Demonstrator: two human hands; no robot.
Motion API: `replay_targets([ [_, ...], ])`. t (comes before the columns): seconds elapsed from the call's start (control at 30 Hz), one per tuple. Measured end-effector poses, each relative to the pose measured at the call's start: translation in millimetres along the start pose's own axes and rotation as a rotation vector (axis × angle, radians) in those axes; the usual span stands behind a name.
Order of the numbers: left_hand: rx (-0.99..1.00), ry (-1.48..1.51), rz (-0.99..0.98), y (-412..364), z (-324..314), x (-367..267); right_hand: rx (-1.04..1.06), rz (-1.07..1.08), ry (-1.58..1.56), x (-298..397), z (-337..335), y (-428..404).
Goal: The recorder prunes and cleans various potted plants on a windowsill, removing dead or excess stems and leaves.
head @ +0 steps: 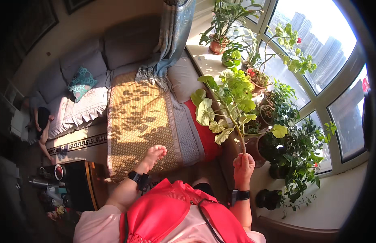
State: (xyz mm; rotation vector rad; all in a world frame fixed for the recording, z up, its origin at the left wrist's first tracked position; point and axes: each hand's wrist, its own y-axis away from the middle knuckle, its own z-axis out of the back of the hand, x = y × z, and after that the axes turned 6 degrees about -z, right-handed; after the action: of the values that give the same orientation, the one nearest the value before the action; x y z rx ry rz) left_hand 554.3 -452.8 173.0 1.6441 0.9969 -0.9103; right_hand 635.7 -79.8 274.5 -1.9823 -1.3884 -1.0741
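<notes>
In my right hand (244, 168) is the lower end of a cut geranium stem (239, 130), pinched between thumb and fingers. The cutting stands upright, its broad lobed green leaves (236, 88) spreading above the hand. Some leaves reach in front of the potted plants on the windowsill. My left hand (154, 156) hovers over the near end of a woven mat (139, 127), its fingers loosely bent and nothing seen in them. A brown flowerpot (254, 148) is just right of the stem, partly behind my right hand.
Several potted plants line the windowsill (312, 200) on my right, among them trailing ivy (282, 112) and a red-flowered geranium (256, 76). A curtain (172, 39) hangs ahead. At left are a black-topped table (75, 179), a grey sofa (81, 57) and another person (43, 120).
</notes>
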Motion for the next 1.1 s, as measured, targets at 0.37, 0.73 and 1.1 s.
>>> replay_targets([
  [0.37,-0.998,0.046,-0.217,373,109,53,0.622,0.322,0.744,-20,-57,95],
  [0.73,-1.119,0.078,-0.503,604,60,75,1.228,0.356,0.75,-47,-133,270],
  [1.1,-1.437,0.197,-0.581,864,100,152,1.877,0.625,0.549,-94,-226,535],
])
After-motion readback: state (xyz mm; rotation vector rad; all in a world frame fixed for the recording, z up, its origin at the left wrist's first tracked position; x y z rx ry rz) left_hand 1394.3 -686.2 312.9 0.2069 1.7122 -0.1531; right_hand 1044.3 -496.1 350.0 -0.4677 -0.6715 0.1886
